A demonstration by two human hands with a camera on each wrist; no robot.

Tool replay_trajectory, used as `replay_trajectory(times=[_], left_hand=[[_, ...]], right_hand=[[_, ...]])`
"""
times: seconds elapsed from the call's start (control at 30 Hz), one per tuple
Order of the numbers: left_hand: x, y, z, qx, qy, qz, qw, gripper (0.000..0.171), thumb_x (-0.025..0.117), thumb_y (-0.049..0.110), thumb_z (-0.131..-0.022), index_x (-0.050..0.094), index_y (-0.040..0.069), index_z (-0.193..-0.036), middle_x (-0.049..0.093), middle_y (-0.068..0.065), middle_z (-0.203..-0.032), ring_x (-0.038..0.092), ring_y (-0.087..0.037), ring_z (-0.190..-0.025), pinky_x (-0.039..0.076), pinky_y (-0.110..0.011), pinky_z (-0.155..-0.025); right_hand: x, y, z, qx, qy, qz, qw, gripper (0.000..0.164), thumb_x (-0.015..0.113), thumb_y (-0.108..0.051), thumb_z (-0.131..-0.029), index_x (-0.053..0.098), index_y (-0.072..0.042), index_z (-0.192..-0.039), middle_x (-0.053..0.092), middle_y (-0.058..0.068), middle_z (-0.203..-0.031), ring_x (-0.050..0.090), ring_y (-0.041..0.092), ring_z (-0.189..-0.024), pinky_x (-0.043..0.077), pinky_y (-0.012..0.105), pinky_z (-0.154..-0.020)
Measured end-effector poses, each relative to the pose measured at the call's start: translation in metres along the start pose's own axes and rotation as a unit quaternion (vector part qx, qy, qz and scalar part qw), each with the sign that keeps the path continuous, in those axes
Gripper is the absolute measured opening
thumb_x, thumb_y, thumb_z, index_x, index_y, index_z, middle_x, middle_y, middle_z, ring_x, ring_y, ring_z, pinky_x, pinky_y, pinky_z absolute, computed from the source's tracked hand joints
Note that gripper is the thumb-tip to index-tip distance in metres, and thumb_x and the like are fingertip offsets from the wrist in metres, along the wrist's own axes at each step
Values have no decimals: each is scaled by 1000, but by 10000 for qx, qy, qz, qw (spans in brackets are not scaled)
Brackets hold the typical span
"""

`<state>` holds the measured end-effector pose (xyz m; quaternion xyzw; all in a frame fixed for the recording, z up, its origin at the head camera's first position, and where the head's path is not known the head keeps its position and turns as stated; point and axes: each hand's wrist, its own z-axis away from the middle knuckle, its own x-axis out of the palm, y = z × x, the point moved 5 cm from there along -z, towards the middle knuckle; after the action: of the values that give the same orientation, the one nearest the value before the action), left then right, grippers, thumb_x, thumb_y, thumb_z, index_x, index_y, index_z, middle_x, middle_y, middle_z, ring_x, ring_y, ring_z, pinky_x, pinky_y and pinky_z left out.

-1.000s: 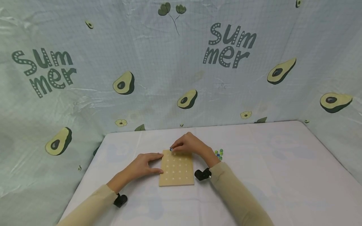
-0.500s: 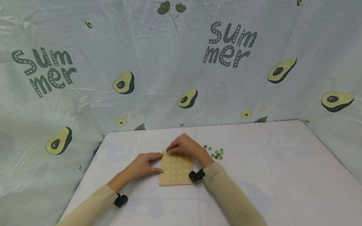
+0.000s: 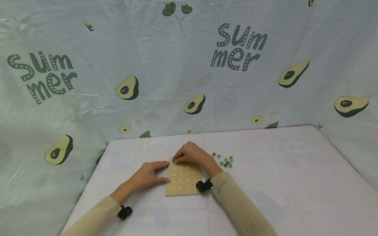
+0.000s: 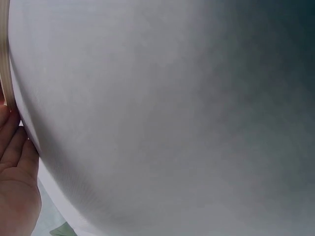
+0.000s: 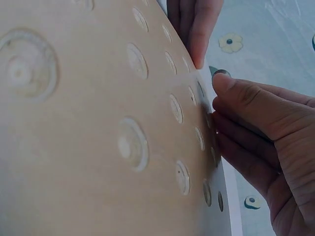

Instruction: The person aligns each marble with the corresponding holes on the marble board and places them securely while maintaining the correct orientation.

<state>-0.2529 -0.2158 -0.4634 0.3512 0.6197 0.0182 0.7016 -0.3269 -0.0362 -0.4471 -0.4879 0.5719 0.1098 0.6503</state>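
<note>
A square wooden board (image 3: 184,178) with rows of round hollows lies flat on the table. My left hand (image 3: 149,173) rests beside it, index finger and thumb spread and touching its left edge. In the left wrist view, the fingers (image 4: 15,152) reach the board's edge (image 4: 5,59). Over the far left corner of the board, my right hand (image 3: 191,154) pinches a small glass marble (image 3: 174,161) between thumb and fingertips. The right wrist view shows the marble (image 5: 221,73) at the thumb tip, partly hidden, close over the board's hollows.
Several green, blue and brown glass marbles (image 3: 225,162) lie loose on the table to the right of the board. The white tablecloth (image 3: 265,183) spreads around them. A printed avocado curtain (image 3: 165,72) hangs behind the table.
My right hand has moved left with the marble, towards the board's far left corner. More loose marbles show beside its wrist now. The left hand stays at the board's edge.
</note>
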Motion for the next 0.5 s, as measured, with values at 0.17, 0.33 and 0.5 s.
replay_trajectory(times=[0.17,0.33,0.5], left_hand=[[0,-1,0,14,58,-29,10000,78,82,51,-81,61,9,-143,60,-10,-143,55,-31,-134,48,-49,-109],[0,-2,0,-45,17,16,10000,79,82,51,-80,60,9,-143,59,-10,-144,54,-31,-135,47,-49,-109],[1,-2,1,-62,-43,31,10000,79,82,52,-81,60,9,-143,59,-11,-144,54,-31,-136,47,-50,-109]], right_hand=[[0,-2,0,-35,-5,205,9998,23,79,-31,-90,82,-19,-109,78,-9,-104,72,3,-95,54,14,-80],[3,0,1,-42,-30,179,9998,24,79,-29,-90,81,-18,-112,77,-8,-106,72,4,-98,55,16,-82],[2,0,5,-47,-44,51,10000,26,78,-26,-91,80,-17,-116,77,-7,-108,71,5,-98,55,19,-84]])
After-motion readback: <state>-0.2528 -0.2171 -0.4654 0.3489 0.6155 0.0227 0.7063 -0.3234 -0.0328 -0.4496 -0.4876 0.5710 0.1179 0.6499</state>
